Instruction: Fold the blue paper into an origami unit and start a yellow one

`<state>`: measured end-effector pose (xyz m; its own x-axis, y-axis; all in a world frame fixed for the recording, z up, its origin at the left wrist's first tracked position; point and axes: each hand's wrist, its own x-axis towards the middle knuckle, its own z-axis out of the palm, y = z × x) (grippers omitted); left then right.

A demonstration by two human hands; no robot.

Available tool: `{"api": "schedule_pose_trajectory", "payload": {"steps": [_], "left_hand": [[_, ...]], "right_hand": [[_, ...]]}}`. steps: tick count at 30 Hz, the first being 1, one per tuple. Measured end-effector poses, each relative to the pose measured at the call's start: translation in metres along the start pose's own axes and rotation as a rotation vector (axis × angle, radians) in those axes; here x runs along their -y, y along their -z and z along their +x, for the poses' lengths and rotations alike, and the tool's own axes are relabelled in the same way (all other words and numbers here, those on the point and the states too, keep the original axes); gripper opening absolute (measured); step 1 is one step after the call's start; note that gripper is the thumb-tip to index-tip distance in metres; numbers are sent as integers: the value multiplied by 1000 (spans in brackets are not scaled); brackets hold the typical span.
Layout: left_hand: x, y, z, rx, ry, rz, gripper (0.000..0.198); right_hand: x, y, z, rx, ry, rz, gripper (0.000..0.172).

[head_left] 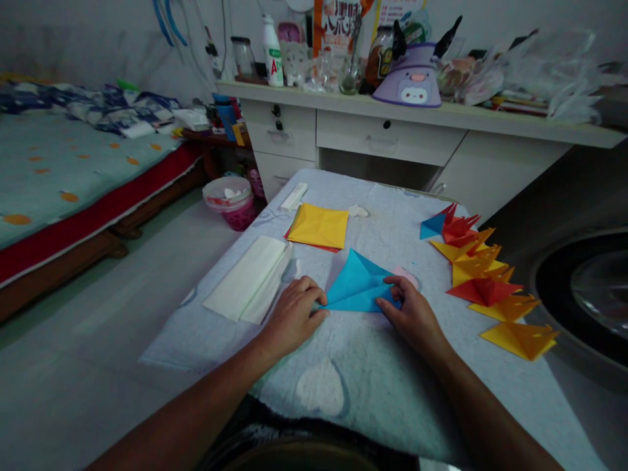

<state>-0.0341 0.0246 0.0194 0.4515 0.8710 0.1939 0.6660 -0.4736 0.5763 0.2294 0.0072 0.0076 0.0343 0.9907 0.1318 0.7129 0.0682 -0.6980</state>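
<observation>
Folded blue paper point(357, 282), one piece, on a cloth-covered table point(377, 373), just nearer me than the yellow paper stack point(321, 226).
Left hand point(298, 302): thumb and fingers pinched together on its left corner. Right hand point(407, 307): fingers on its right end; whether clamped, I cannot tell. Left of the stack, nearer: pale packet point(248, 278). Well right: folded red and yellow pieces point(485, 291), in a row.

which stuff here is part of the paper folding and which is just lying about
Paper folding:
blue sheet, touched by left hand and right hand
stack of square sheets, yellow on top
folded pieces in a row at right

Lying about, it seems:
white bottle
purple visor
pink bucket
</observation>
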Motion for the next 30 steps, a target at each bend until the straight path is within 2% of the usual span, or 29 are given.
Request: {"api": "schedule_pose_trajectory", "payload": {"steps": [4,18,30], "left_hand": [[1,-1,1,8,5,-4,7],[-1,3,5,58,80,-58,2],[-2,0,6,38,99,-29,5]], "right_hand": [[3,1,1,18,-2,-2,31],[6,-1,1,16,-25,-54,33],[4,-2,0,8,-16,-51,33]]}}
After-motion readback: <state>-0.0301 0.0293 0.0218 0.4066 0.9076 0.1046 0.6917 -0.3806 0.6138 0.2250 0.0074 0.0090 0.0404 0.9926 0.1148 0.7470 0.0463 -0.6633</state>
